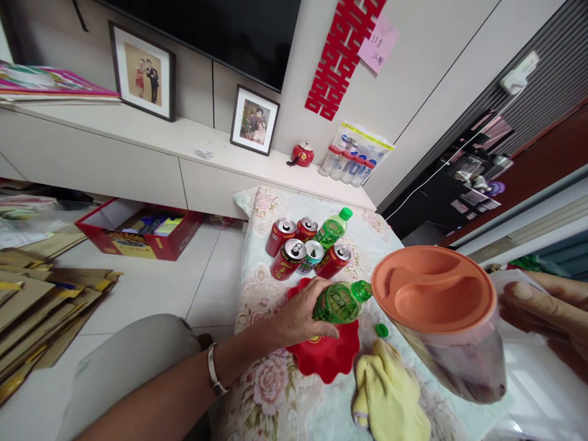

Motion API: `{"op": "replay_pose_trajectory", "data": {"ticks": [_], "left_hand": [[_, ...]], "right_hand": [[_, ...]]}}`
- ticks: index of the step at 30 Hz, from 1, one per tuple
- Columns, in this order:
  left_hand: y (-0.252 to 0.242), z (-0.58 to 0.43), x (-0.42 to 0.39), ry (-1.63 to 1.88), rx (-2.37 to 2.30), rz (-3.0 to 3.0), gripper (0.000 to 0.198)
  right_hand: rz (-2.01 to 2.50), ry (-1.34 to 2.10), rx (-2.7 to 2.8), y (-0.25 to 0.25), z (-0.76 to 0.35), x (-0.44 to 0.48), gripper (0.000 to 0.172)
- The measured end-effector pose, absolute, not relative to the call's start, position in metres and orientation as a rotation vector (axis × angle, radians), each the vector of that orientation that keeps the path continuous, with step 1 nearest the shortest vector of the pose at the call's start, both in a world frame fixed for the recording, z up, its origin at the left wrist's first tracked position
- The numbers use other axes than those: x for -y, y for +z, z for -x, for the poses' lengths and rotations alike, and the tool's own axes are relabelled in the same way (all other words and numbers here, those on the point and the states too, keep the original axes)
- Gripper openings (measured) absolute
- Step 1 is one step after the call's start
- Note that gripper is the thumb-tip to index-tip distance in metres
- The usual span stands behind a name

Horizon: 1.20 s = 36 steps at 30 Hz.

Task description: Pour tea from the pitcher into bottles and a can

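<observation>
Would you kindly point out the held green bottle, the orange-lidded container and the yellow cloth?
Held green bottle (pixel 339 304): head view, on its printed side.
Orange-lidded container (pixel 462 355): head view, on its see-through wall.
Yellow cloth (pixel 390 392): head view, on its bunched middle.

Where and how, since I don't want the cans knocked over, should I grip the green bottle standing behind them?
Probably the neck of the green bottle, just below its green cap, coming from above and the picture's right. The bottle appears upright, its narrow top rising clear, while the cans crowd its near and left sides.
</observation>
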<state>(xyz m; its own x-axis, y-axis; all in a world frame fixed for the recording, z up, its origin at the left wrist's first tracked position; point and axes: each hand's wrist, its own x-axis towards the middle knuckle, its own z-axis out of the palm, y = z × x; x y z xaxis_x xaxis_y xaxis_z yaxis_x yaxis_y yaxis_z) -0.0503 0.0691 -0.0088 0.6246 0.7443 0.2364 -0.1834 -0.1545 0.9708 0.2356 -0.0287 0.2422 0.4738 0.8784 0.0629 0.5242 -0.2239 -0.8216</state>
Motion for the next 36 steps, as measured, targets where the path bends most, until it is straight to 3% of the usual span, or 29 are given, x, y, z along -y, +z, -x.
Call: {"op": "replay_pose_trajectory", "data": {"ticks": [36], "left_hand": [[-0.012,0.049,-0.070,0.897,-0.490,-1.520,0.091]], "right_hand": [[1.909,0.566,1.180,0.241,-0.244,0.030,0.046]]}}
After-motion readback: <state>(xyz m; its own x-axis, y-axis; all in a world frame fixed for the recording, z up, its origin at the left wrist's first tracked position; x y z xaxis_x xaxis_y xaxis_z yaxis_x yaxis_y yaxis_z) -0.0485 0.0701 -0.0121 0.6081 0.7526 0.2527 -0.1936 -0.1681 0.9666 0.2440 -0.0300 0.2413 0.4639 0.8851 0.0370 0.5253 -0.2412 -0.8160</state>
